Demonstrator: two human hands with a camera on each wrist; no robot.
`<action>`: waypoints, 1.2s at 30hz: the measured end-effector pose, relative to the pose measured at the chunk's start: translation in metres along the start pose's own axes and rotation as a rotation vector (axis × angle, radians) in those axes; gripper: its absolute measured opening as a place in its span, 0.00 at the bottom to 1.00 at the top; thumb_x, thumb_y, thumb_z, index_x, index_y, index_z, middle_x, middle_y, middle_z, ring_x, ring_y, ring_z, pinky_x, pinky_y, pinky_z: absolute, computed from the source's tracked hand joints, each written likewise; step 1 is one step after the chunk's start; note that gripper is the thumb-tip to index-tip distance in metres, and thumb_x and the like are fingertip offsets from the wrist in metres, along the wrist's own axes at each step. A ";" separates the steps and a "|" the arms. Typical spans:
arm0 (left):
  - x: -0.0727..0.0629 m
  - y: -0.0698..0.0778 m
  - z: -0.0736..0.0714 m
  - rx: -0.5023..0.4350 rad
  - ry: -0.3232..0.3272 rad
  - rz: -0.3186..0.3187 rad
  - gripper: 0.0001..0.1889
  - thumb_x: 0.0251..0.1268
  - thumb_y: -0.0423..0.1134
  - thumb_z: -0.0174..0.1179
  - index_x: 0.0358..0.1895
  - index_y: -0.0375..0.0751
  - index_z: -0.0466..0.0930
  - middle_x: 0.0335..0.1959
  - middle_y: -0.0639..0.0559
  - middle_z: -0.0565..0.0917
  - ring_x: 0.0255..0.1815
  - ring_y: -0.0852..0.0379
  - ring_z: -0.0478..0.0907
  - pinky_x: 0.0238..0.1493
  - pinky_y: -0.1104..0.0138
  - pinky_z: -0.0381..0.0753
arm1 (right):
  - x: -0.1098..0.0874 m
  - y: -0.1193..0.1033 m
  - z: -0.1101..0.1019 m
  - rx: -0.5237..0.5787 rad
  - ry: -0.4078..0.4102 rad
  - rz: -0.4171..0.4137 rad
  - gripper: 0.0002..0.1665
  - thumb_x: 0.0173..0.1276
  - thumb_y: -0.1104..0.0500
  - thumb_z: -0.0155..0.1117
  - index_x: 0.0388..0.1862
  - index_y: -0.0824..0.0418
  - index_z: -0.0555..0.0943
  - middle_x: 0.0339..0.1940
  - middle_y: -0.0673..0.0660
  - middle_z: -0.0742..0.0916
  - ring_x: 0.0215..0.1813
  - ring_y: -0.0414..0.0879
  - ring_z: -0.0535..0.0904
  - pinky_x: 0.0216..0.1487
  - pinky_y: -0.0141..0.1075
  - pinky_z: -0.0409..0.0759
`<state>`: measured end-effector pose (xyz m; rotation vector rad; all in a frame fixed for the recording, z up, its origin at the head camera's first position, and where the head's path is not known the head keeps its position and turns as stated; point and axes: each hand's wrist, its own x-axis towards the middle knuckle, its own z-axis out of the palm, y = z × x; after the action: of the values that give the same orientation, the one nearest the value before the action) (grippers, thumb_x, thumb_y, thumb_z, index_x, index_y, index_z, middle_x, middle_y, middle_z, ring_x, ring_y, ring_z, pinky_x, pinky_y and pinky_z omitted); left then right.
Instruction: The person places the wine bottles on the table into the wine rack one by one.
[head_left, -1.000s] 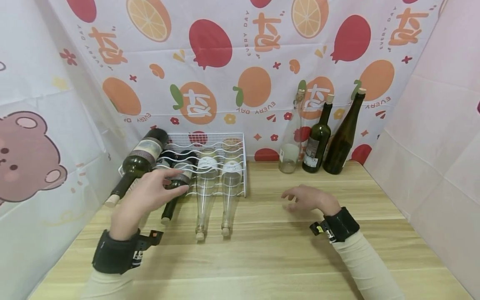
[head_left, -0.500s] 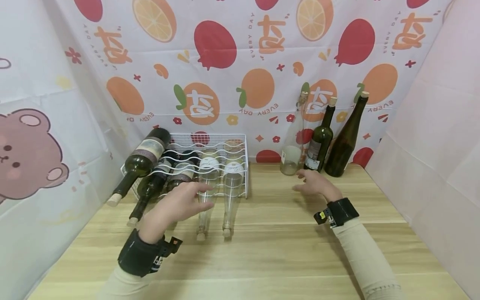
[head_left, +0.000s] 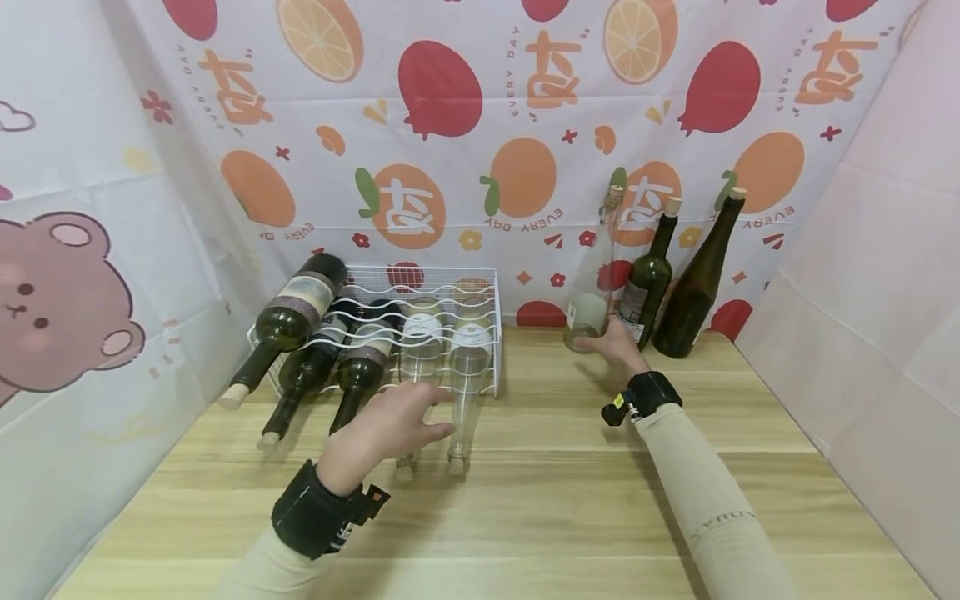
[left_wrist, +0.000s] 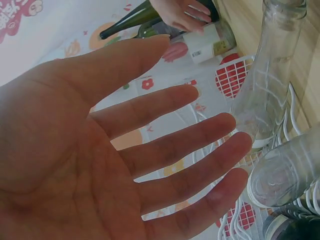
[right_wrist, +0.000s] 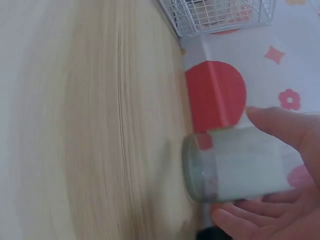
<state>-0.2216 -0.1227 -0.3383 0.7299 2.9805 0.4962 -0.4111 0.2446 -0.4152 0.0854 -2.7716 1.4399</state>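
Note:
My right hand is at the lower part of a clear glass bottle standing corked at the back right. In the right wrist view, the thumb lies along one side of this bottle and the fingers reach behind the other; the thumb looks straight. My left hand hovers over the necks of two clear bottles lying in the white wire rack, a near one and another partly covered by the hand. The left wrist view shows that palm with fingers spread, holding nothing.
Two dark green corked bottles stand right of the clear one, a shorter one and a taller one. Several dark bottles, among them one at far left, lie in the rack. Printed cloth hangs behind the wooden table.
My right hand has moved forward to the standing clear bottle. My left hand has drifted right from the dark bottles to over the clear ones. The head view has shifted slightly.

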 end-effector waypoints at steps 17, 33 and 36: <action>0.000 0.000 0.004 0.039 0.039 -0.010 0.19 0.69 0.43 0.68 0.60 0.42 0.85 0.56 0.43 0.88 0.55 0.40 0.86 0.48 0.48 0.85 | 0.032 0.006 0.024 0.253 0.266 0.054 0.62 0.54 0.58 0.81 0.82 0.59 0.55 0.72 0.67 0.74 0.71 0.62 0.71 0.73 0.54 0.71; -0.001 -0.003 -0.001 0.036 0.015 -0.038 0.20 0.72 0.44 0.65 0.62 0.41 0.84 0.59 0.44 0.87 0.60 0.40 0.84 0.54 0.47 0.84 | 0.007 -0.001 0.018 -0.119 0.131 -0.093 0.60 0.53 0.46 0.82 0.78 0.63 0.62 0.65 0.71 0.78 0.64 0.67 0.77 0.63 0.58 0.78; -0.002 -0.003 -0.002 0.031 0.011 -0.046 0.20 0.72 0.44 0.65 0.62 0.41 0.83 0.60 0.44 0.87 0.60 0.40 0.84 0.53 0.48 0.85 | -0.002 -0.009 0.016 -0.153 0.074 -0.134 0.60 0.52 0.46 0.82 0.78 0.62 0.62 0.66 0.70 0.78 0.64 0.66 0.77 0.63 0.59 0.79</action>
<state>-0.2215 -0.1271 -0.3373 0.6614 3.0141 0.4549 -0.4089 0.2265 -0.4169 0.2066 -2.7458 1.1734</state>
